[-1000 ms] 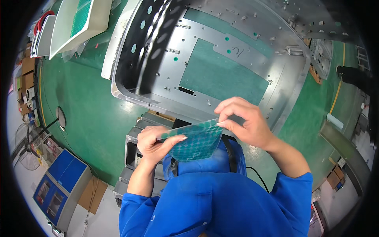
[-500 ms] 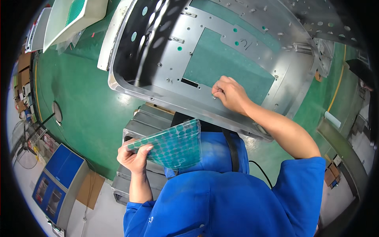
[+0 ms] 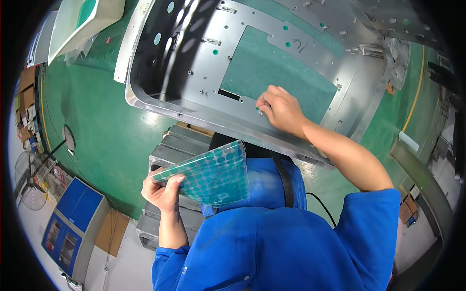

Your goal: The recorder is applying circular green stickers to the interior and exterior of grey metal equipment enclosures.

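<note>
My left hand (image 3: 162, 190) pinches one corner of a clear sheet of green dot stickers (image 3: 213, 177), held tilted in front of my body. Above the metal housing (image 3: 194, 112), my right hand (image 3: 282, 111) has its fingers pinched together. A bit of green shows at those fingertips, seemingly a green dot sticker (image 3: 257, 108), mostly hidden by the fingers. The fingertips are down at the housing's inner plate, close to a small stud (image 3: 261, 113) and a rectangular cutout. Other green dots, such as one green dot (image 3: 215, 52), sit on holes in the plate.
Grey metal boxes (image 3: 182, 148) stand below the housing's near side. At the upper left is a white bin (image 3: 90, 29) with green sheets in it. A blue and grey cabinet (image 3: 73, 225) and a fan (image 3: 69, 138) stand on the left.
The housing appears shifted slightly up and left in view. My right hand stays at the plate, with green now showing at its fingertips. My left hand keeps its hold on the sticker sheet.
</note>
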Motion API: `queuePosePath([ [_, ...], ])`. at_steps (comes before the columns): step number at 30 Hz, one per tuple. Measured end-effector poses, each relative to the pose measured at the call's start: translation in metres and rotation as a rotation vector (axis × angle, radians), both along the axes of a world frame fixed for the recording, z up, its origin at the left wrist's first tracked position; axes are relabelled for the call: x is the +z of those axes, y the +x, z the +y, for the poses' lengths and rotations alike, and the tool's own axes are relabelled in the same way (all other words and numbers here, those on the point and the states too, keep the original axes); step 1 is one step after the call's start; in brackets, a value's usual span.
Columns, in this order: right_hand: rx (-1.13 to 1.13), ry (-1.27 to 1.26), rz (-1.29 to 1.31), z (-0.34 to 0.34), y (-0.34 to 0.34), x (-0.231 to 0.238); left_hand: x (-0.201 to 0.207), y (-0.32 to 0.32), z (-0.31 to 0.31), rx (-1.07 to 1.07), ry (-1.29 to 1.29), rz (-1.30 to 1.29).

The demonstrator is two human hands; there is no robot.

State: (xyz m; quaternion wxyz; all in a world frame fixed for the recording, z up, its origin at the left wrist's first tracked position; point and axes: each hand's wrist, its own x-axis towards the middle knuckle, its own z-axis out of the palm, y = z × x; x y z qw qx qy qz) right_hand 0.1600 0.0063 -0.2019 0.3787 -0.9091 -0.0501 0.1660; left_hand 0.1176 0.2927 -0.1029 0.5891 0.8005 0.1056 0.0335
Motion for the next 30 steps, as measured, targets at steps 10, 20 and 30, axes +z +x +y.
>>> queuePosePath([
  [10,0.018,0.009,-0.086,-0.0007,-0.0025,-0.0011,-0.0004,-0.0015,-0.0017,-0.001,0.004,-0.009],
  [20,0.029,0.002,-0.013,-0.0016,-0.0016,0.0009,-0.0037,-0.0026,-0.0009,0.000,-0.003,-0.002],
  [30,0.004,0.038,-0.012,-0.0018,-0.0011,-0.0004,-0.0037,-0.0018,-0.0001,0.008,-0.044,0.009],
])
